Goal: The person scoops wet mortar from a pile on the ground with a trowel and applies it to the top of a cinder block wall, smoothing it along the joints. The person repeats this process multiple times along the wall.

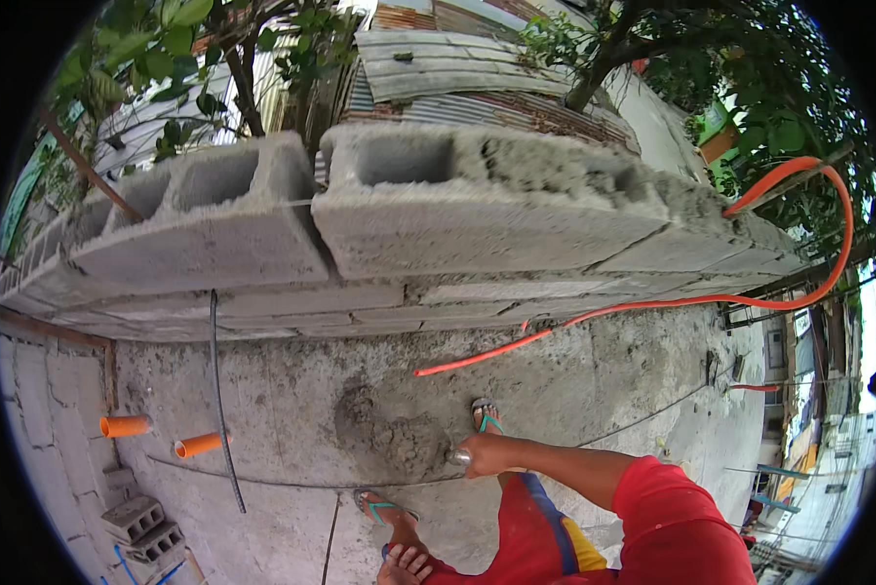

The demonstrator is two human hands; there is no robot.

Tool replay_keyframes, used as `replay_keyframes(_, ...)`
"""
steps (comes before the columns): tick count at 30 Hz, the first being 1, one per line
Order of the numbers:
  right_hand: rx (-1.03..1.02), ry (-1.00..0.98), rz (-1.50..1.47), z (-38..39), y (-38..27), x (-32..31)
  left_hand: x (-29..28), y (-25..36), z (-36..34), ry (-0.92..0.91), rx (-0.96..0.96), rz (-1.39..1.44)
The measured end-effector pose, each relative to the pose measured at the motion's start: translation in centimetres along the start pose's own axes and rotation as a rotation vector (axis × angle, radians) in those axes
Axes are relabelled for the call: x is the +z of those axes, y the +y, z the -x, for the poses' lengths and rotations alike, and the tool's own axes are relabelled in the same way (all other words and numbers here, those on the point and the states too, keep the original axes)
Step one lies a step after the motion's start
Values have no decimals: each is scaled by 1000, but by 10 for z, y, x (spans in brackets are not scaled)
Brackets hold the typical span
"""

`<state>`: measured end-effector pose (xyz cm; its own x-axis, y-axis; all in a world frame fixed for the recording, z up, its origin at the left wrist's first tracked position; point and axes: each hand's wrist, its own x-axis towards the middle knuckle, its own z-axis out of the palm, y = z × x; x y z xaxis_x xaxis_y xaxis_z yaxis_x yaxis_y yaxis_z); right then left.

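Note:
My right hand (481, 455) is closed on what looks like a trowel (460, 456); only a small shiny metal part of it shows. It is held at the right edge of a heap of wet grey mortar (394, 439) on the concrete floor. At the lower edge, my left hand (406, 566) lies over my bent leg, fingers stretched out and holding nothing. Beyond the mortar stands a hollow-block wall (486, 229). Some cells along its top are hollow, and others toward the right are filled with rough mortar.
An orange hose (652, 304) loops over the wall's right end and reaches down near the mortar. A dark bar (221, 390) juts down at the left. Two orange pipe stubs (199, 446) rise from the floor. Loose hollow blocks (136, 519) are stacked at the lower left.

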<state>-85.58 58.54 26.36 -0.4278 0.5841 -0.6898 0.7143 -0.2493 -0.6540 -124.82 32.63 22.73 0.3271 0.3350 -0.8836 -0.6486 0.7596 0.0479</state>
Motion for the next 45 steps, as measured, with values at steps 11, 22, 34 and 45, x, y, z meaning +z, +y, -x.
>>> replay_keyframes(11, 271, 41, 78, 372, -122, -352, 11, 69, 44, 242, 191, -964)
replay_keyframes(22, -5, 722, 714, 408, -127, -494, 172, -3, 111, 543, 380, -691)
replay_keyframes(34, 121, 835, 765, 430, -63, -455, 176, 28, 105, 512, 289, -1017)
replay_keyframes(45, 221, 817, -182, 442, -159, -333, 239, 186, 37, 436, 253, -1058)
